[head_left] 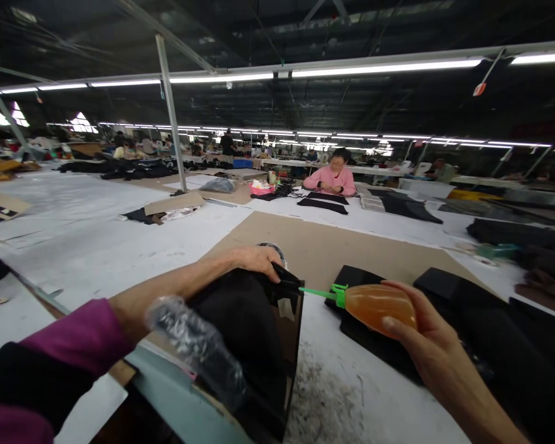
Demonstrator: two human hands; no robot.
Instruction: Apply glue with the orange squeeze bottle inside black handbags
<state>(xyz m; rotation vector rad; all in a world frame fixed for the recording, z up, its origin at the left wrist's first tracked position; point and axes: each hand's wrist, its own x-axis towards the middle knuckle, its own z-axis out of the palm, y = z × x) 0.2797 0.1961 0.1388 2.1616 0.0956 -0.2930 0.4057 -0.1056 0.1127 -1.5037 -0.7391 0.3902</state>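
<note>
My right hand [416, 327] is wrapped round an amber squeeze bottle [379, 308] with a green cap and a long thin green nozzle [317, 292]. The bottle lies sideways, its nozzle tip pointing left at the edge of a black fabric piece [240, 314]. My left hand [259, 262] pinches that fabric near its upper corner, close to the nozzle tip. A stiff brown panel [282, 333] with a small pale patch shows along the fabric's right side. Crumpled clear plastic [198, 345] lies across its left part. Whether the tip touches the fabric, I cannot tell.
Black pieces [370, 333] lie on the white table [324, 394] under and beyond my right hand. A brown board [305, 237] spans the middle. Behind my left hand sits a roll of tape [277, 250]. Across the table is a person in pink [333, 179]. A metal post [171, 117] rises at the left.
</note>
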